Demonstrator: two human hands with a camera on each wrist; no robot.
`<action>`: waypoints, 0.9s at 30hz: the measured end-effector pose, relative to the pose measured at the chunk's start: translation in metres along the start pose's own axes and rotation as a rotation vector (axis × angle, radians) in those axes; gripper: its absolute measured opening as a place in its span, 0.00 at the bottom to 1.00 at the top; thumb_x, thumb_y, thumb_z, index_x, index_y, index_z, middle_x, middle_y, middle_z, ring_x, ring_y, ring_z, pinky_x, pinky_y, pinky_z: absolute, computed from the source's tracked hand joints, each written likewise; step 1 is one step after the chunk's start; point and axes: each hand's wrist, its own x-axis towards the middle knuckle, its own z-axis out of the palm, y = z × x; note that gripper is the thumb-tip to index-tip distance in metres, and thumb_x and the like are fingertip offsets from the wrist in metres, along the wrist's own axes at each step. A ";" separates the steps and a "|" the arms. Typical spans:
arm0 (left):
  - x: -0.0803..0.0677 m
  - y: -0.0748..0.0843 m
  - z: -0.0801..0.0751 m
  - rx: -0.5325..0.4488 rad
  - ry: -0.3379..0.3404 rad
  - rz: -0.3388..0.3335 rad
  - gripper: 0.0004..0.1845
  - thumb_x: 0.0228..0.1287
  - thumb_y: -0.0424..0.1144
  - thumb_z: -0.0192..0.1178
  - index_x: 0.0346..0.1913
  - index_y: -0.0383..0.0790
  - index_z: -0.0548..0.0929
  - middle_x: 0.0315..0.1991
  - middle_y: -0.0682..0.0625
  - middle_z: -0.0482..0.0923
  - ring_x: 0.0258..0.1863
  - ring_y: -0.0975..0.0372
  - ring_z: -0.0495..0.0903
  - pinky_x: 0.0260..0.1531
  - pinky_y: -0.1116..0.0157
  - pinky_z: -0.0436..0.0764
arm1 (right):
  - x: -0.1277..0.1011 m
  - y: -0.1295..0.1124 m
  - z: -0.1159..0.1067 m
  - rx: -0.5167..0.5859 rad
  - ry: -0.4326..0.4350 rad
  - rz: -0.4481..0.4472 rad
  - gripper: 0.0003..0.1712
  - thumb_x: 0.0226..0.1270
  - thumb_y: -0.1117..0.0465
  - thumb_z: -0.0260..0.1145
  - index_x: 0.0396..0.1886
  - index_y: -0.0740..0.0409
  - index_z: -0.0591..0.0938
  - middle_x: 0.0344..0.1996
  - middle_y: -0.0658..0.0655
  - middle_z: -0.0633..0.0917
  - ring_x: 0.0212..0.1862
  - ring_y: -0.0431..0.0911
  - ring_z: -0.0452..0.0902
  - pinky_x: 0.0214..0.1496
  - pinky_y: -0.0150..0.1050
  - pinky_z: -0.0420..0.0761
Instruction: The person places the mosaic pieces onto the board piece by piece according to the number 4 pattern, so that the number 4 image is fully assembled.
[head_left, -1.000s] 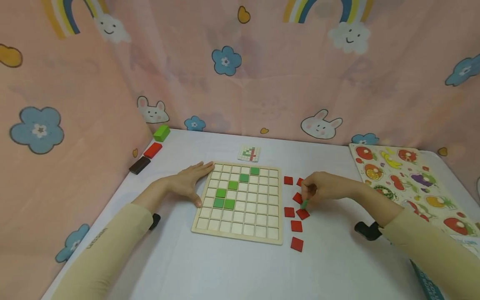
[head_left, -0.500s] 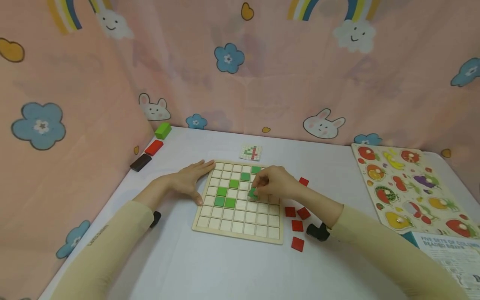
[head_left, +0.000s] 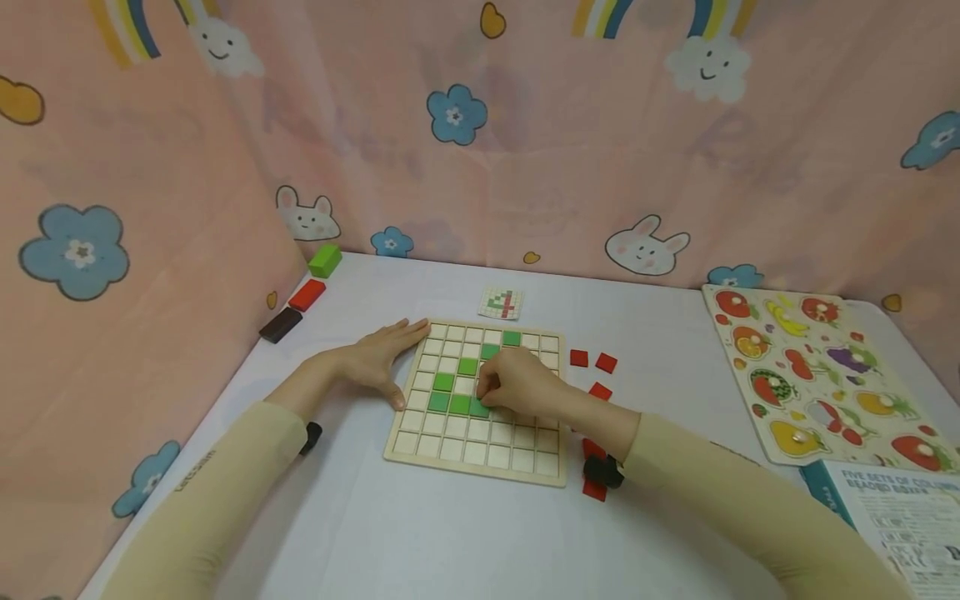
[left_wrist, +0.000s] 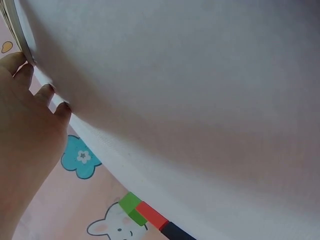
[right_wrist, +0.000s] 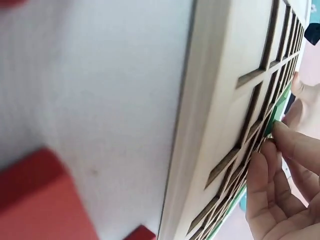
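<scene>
Green tile [head_left: 480, 407] now sitting in the wooden grid board [head_left: 480, 467], in the row with two other green tiles [head_left: 448, 404], right beside them; half a second ago being carried higher up over the board's middle, and a second ago being picked from among the red tiles [head_left: 604, 362] on the counter [head_left: 450, 542]. Right hand [head_left: 517, 387] now lying over the centre of the board, fingertips [right_wrist: 280, 131] pressing down on the green tile, fingers curled close together around it; having travelled left and toward the near side since the earlier frame. Left hand [head_left: 378, 362] staying flat against the board's left edge, fingers straight and spread, palm down on the counter, unchanged from both earlier frames. More green tiles [head_left: 512, 338] running diagonally up toward the board's far right corner. Red tiles lying loose on the counter just right of the board, some now hidden under the right forearm. Small pattern card [head_left: 501, 303] resting just beyond the board. Green, red and dark blocks [head_left: 307, 294] lined up at the far left. Fruit puzzle [head_left: 817, 375] lying well apart at the right.
</scene>
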 end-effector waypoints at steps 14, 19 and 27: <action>0.000 0.000 0.000 0.008 -0.004 -0.006 0.71 0.35 0.55 0.80 0.80 0.47 0.44 0.83 0.53 0.35 0.82 0.47 0.33 0.79 0.41 0.40 | 0.002 0.013 -0.015 -0.056 -0.173 -0.163 0.13 0.64 0.61 0.69 0.47 0.45 0.89 0.38 0.48 0.85 0.36 0.38 0.76 0.39 0.29 0.78; -0.001 0.000 0.001 0.005 -0.006 -0.008 0.72 0.35 0.56 0.80 0.80 0.47 0.43 0.83 0.53 0.35 0.82 0.47 0.33 0.79 0.40 0.40 | 0.001 0.014 -0.009 -0.079 -0.197 -0.172 0.15 0.62 0.63 0.71 0.48 0.44 0.88 0.38 0.48 0.85 0.37 0.36 0.76 0.41 0.29 0.77; -0.001 0.000 0.000 0.007 -0.001 -0.007 0.72 0.35 0.55 0.80 0.80 0.47 0.43 0.83 0.53 0.35 0.82 0.47 0.33 0.79 0.40 0.40 | -0.001 0.023 -0.020 -0.066 -0.161 -0.125 0.14 0.64 0.63 0.69 0.49 0.47 0.88 0.40 0.49 0.85 0.38 0.39 0.76 0.41 0.31 0.78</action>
